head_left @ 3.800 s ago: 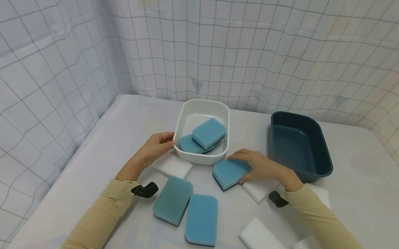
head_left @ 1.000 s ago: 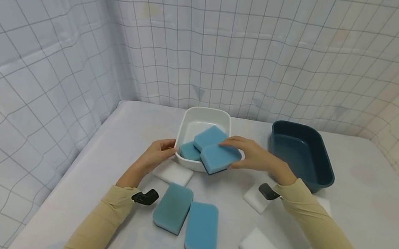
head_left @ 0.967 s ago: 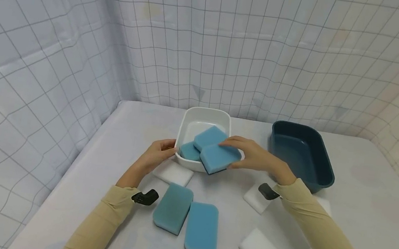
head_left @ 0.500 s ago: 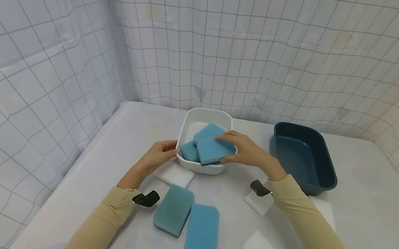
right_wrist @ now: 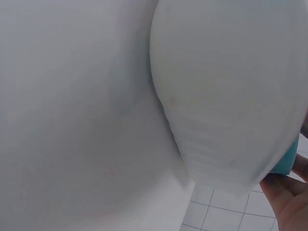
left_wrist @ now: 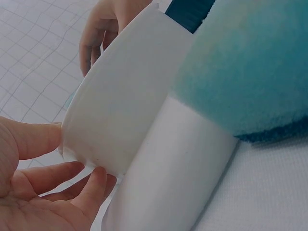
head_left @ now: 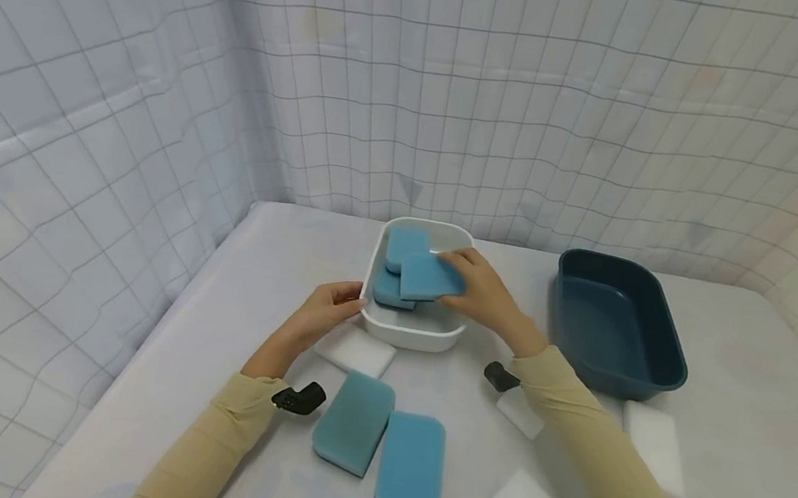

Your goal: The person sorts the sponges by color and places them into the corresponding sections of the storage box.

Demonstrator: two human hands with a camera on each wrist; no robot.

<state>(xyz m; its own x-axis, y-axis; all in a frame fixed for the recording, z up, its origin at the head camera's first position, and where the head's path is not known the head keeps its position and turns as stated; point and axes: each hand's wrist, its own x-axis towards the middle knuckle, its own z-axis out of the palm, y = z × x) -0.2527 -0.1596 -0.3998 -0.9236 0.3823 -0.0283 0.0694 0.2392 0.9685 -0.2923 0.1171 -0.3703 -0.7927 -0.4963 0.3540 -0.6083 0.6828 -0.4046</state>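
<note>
The blue sponge (head_left: pixel 428 276), pinched by the right grip (head_left: pixel 482 290), should be released only when it lies flat, while the white tub (head_left: pixel 412 338) is held by the left grip (head_left: pixel 324 312).

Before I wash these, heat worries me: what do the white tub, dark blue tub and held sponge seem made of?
White tub: probably plastic, smooth, with a thin rounded rim. Dark blue tub: likely plastic too, soft sheen inside. Held sponge: apparently foam, matte, with a thin dark lower edge, material unclear.
</note>
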